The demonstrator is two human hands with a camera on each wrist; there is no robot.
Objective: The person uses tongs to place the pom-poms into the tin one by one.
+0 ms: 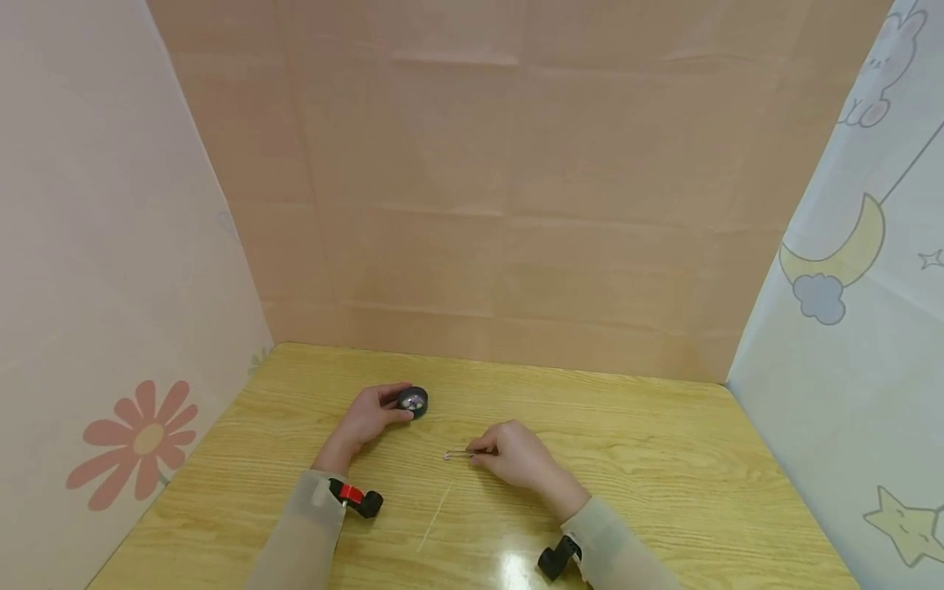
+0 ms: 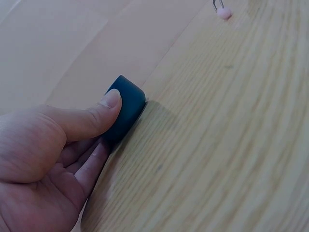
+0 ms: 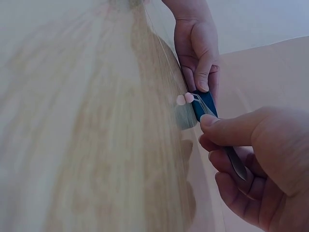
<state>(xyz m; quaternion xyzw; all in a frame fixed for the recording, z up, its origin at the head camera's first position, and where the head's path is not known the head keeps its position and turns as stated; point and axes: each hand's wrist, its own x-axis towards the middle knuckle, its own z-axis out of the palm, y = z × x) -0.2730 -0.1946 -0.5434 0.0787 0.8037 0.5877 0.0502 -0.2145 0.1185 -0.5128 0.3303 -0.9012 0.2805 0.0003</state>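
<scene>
In the head view my left hand (image 1: 366,416) grips a small round dark container (image 1: 423,410) at its left side, thumb on the near wall. Small light pieces show inside it. The left wrist view shows the thumb pressed on the dark blue-green side wall (image 2: 130,104), the base at the tabletop. To the right, my right hand (image 1: 518,455) pinches metal tweezers (image 3: 235,162) between thumb and fingers. Their tips hold a pale pink bead (image 2: 224,13) just above the table. A second pink spot beside the bead in the right wrist view looks like its reflection.
A thin pale strand-like line (image 1: 435,516) runs along the wood-grain table (image 1: 627,426) between the forearms. Printed sheets stand at left and right, and a plain tan sheet (image 1: 509,188) closes the back. Each wrist wears a small black camera mount (image 1: 558,559).
</scene>
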